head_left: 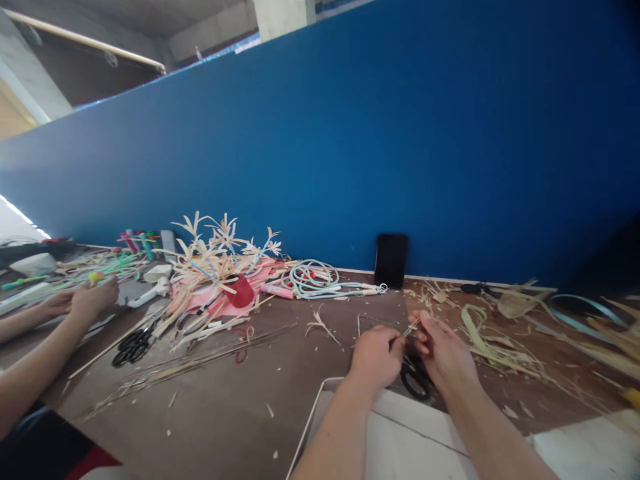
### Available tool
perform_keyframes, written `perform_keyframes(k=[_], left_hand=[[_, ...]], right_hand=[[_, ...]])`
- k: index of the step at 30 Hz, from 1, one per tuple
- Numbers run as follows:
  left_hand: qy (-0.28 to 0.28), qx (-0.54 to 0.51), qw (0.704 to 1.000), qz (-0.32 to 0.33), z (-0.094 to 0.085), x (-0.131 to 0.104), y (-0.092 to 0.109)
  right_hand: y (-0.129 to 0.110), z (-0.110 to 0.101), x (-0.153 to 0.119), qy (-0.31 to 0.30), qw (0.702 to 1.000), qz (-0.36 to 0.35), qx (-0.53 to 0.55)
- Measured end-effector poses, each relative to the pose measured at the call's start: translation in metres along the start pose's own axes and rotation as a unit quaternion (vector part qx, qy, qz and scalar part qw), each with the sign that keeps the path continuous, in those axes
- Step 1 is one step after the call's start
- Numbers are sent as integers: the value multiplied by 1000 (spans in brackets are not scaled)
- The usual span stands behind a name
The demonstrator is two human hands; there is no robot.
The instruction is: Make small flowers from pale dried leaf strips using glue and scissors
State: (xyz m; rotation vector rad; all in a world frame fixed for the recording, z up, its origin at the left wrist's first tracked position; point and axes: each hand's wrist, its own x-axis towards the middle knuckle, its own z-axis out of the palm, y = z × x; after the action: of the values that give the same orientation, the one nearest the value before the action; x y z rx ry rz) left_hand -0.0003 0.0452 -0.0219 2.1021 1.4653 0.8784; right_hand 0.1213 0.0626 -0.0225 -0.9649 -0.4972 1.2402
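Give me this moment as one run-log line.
left hand: pinching thin pale-green strip | right hand: pinching same strip | nearby: black-handled scissors | against blue wall: upright black phone

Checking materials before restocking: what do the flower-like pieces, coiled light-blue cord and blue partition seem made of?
Flower-like pieces: probably dried leaf or husk, matte; cream colour, thin curling strips.
Coiled light-blue cord: likely plastic or rubber-coated, smooth; even colour, loose round loops.
Blue partition: painted board or fabric-covered panel, can't tell which; flat, matte, uniform blue.
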Motion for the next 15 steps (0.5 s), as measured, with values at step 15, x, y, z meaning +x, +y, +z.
perform_keyframes(k=[15], left_hand=[[17,-29,999,-14,-1,-1,1]], right_hand=[[0,0,-1,0,1000,-9,1]])
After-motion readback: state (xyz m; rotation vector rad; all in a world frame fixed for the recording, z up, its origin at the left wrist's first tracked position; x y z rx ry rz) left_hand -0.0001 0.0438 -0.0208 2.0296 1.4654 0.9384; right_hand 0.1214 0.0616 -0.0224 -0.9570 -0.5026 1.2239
